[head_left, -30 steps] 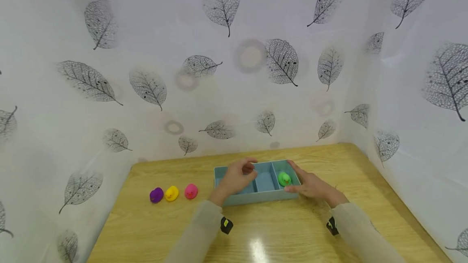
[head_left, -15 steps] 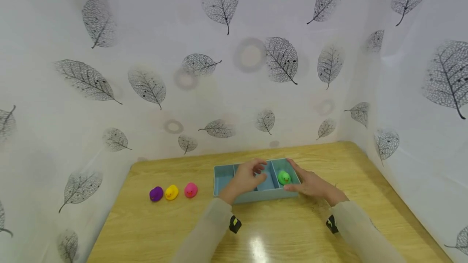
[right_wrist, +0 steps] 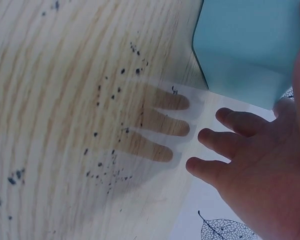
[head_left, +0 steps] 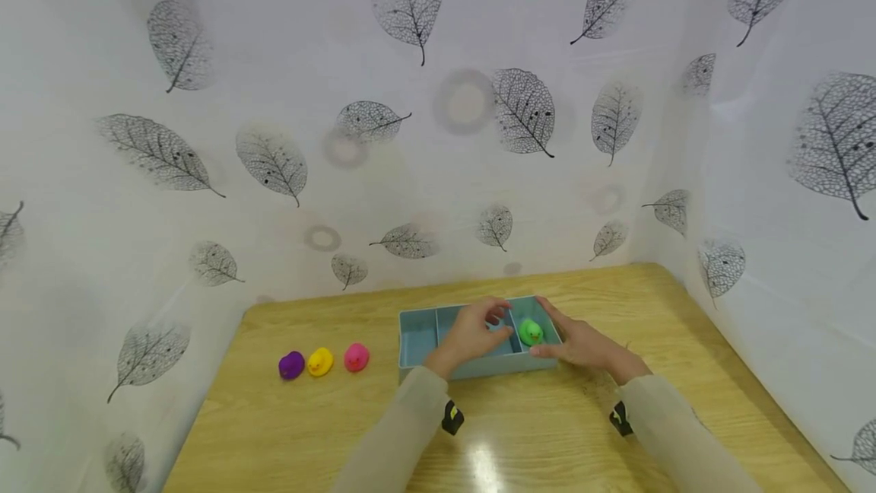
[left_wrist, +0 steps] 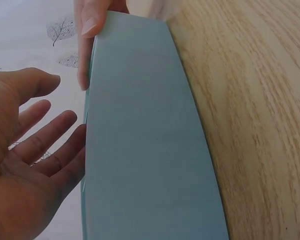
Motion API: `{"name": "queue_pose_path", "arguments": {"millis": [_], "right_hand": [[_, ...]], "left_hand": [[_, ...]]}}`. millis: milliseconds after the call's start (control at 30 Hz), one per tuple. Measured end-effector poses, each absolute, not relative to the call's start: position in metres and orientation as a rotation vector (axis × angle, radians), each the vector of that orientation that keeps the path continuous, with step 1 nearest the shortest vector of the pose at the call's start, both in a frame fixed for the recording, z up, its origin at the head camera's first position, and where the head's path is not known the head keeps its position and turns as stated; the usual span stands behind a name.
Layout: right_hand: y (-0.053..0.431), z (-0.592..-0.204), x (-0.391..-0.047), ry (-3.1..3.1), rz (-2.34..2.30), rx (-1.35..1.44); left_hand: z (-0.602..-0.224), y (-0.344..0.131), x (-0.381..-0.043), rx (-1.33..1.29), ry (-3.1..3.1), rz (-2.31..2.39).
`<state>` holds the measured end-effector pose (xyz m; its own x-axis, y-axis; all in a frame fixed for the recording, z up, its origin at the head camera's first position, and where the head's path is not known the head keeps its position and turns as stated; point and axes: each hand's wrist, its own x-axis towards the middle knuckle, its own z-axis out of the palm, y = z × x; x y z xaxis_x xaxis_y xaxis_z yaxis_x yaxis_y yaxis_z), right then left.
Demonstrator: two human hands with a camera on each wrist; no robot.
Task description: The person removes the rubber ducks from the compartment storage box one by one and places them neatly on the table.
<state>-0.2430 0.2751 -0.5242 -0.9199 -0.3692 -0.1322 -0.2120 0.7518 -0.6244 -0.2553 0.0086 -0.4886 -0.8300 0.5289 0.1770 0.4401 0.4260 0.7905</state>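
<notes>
A blue-grey box (head_left: 493,368) with several compartments stands on the table in the head view. Inside its rightmost compartment sits a green rubber duck (head_left: 530,332). My left hand (head_left: 475,335) hovers over the middle of the box, fingers loosely bent and holding nothing; in the left wrist view the hand (left_wrist: 25,150) is beside the box's long wall (left_wrist: 145,125). My right hand (head_left: 582,345) rests on the box's right end, thumb at the front rim and index finger near the back corner. The right wrist view shows the right hand's (right_wrist: 260,165) other fingers extended off the box.
To the left of the box, purple (head_left: 291,365), yellow (head_left: 320,362) and pink (head_left: 357,357) rubber ducks lie in a row on the wooden table (head_left: 274,440). A white leaf-patterned curtain (head_left: 308,59) surrounds the back and sides.
My left hand has moved right along the box, from its left part toward the compartment with the green duck. The right hand and the ducks have stayed in place.
</notes>
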Motion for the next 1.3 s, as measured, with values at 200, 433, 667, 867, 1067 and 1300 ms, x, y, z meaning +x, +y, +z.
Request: {"name": "queue_pose_path", "arguments": {"millis": [200,433,667,867,1067,1300], "right_hand": [[0.275,-0.525,-0.241,2.683,-0.940,-0.433],[0.275,-0.524,-0.239,2.668,-0.972,-0.447],[0.276,-0.525,-0.240,2.675,-0.963,-0.518],[0.276,-0.524,-0.241,2.660,-0.981,-0.515],[0.276,-0.523,-0.241,2.648,-0.991,-0.519],[0.277,-0.522,-0.241,2.647,-0.999,-0.510]], "left_hand": [[-0.494,0.017,-0.258,0.840,2.588,1.314],[-0.491,0.026,-0.258,0.837,2.601,1.226],[-0.496,0.035,-0.259,0.842,2.599,1.202],[-0.503,0.040,-0.262,0.865,2.595,1.182],[-0.505,0.043,-0.264,0.853,2.631,1.120],[-0.505,0.047,-0.265,0.843,2.626,1.078]]}}
